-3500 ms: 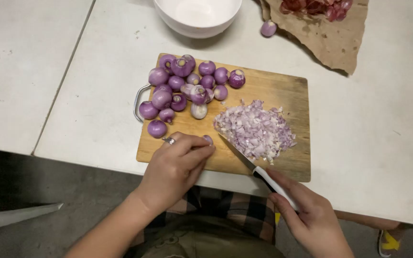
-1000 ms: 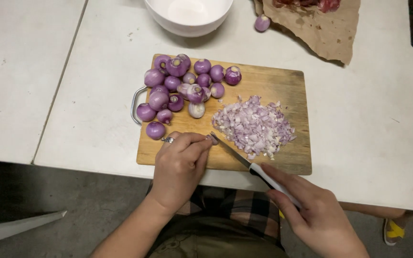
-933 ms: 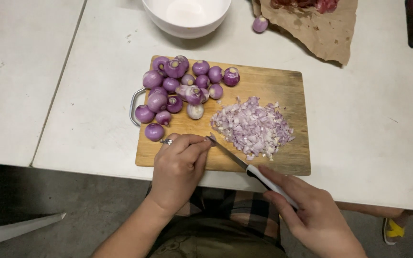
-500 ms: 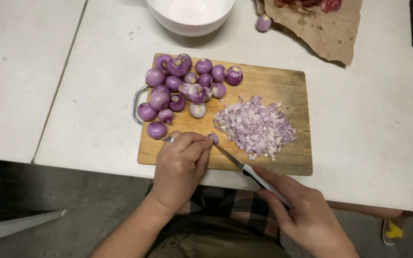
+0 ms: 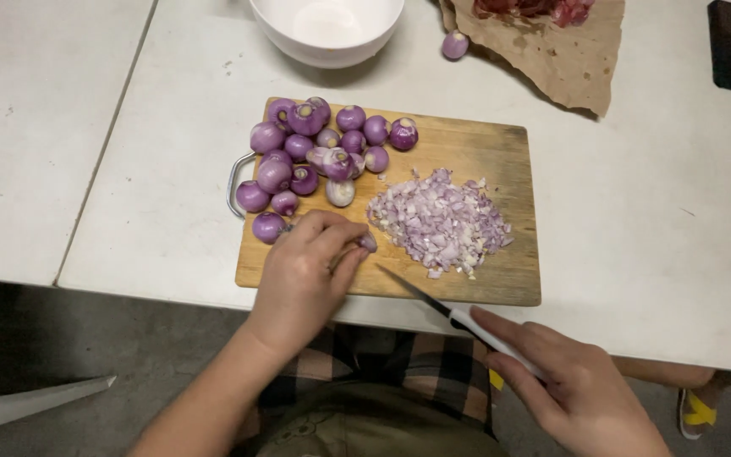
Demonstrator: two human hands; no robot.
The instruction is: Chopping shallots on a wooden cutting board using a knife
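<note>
While hands chop, white bowl (image 5: 332, 38) sits empty

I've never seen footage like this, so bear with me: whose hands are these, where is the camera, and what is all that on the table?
There is no machine here. A person wears a camera on the head, so you look down on their own two hands. The left hand pins a small piece of shallot to a wooden cutting board. The right hand grips a knife with its tip over the board's near edge. On the board lie peeled purple shallots and a chopped pile. Behind it, on the white table, sit a white bowl and brown paper with peelings.
</note>
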